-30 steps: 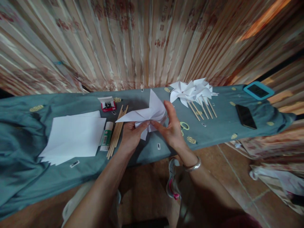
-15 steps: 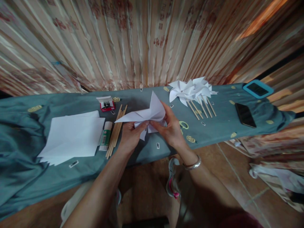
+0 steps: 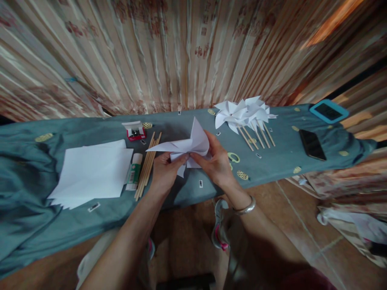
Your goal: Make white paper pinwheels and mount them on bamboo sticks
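Note:
Between my hands is a white paper pinwheel, its points folded in and one blade standing up, held above the table. My left hand pinches its near left side, thumb pressing toward the middle. From the right, my right hand grips it, the thumb meeting the left one near the centre. The fingers beneath the paper are hidden. Just left of my left hand lie several thin wooden sticks and a glue stick. Green-handled scissors show partly beside my right hand.
A stack of white paper lies at left on the blue-green tablecloth. Behind the sticks is an open red box with small shiny items. Finished pinwheels on sticks, a black phone and a blue-framed device lie right.
Almost nothing differs. Both hands keep their grip on the pinwheel, and the view has shifted very slightly.

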The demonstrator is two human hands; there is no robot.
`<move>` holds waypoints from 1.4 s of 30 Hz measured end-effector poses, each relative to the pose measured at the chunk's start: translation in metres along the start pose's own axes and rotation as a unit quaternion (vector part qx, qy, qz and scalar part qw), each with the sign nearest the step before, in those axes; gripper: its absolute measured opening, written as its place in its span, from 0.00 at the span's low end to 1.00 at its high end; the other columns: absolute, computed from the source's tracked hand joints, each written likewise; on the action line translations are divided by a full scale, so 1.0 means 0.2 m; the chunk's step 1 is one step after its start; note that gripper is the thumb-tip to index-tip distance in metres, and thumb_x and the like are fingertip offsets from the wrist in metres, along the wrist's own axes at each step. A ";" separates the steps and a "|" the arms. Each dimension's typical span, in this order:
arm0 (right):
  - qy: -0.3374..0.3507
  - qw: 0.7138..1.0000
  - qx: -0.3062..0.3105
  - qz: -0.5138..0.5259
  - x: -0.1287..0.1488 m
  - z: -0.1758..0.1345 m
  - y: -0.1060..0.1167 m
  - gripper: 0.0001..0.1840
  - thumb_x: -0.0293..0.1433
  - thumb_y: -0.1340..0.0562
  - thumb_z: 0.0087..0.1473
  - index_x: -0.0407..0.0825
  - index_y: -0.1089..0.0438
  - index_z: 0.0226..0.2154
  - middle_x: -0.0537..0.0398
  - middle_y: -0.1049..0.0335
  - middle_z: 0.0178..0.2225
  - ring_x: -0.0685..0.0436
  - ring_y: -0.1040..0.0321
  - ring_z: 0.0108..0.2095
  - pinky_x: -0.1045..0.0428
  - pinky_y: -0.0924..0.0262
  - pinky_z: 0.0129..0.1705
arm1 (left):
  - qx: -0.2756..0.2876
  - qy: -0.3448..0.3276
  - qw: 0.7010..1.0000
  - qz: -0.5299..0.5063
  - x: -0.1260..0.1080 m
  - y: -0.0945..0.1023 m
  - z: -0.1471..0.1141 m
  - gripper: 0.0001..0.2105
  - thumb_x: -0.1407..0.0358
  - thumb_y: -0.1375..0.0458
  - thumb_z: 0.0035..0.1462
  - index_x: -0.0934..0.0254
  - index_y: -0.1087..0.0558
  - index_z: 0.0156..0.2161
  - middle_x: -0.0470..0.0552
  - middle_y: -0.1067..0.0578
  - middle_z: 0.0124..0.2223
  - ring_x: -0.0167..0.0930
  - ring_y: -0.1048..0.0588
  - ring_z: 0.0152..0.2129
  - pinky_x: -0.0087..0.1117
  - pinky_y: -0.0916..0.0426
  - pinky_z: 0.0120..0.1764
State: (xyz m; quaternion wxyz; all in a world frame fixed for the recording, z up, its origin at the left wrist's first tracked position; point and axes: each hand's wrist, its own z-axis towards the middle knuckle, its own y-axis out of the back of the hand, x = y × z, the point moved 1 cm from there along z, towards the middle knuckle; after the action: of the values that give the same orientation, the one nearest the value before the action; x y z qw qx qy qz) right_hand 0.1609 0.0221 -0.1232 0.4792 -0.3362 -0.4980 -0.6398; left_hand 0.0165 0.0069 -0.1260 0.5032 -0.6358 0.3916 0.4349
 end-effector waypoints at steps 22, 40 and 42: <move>-0.005 1.000 0.008 -0.022 0.04 -0.02 0.00 0.33 0.35 0.33 0.48 0.54 0.38 0.57 0.54 0.25 0.45 0.38 0.28 0.45 0.41 0.32 0.49 | -0.002 -0.005 1.000 0.022 -0.02 0.02 -0.01 0.10 0.66 0.31 0.37 0.66 0.21 0.29 0.47 0.20 0.31 0.32 0.24 0.30 0.33 0.31 0.40; -0.018 0.999 0.021 -0.025 0.02 0.00 0.00 0.31 0.37 0.34 0.49 0.51 0.37 0.56 0.52 0.24 0.40 0.41 0.27 0.39 0.46 0.31 0.41 | -0.034 0.019 0.996 0.083 0.01 0.04 0.01 0.12 0.60 0.31 0.37 0.65 0.21 0.29 0.47 0.23 0.26 0.31 0.27 0.25 0.31 0.34 0.31; -0.018 0.999 0.019 -0.029 0.01 0.00 0.00 0.31 0.37 0.34 0.49 0.51 0.36 0.55 0.52 0.24 0.40 0.41 0.27 0.40 0.46 0.31 0.43 | -0.034 0.013 0.996 0.086 0.00 0.04 0.00 0.12 0.61 0.31 0.38 0.66 0.21 0.29 0.47 0.23 0.26 0.31 0.27 0.25 0.31 0.33 0.31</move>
State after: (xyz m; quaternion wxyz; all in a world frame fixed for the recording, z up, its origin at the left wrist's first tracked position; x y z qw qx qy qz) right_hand 0.1603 0.0211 -0.1208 0.4583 -0.3237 -0.5280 -0.6375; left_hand 0.0097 0.0059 -0.1292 0.4371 -0.6217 0.4366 0.4815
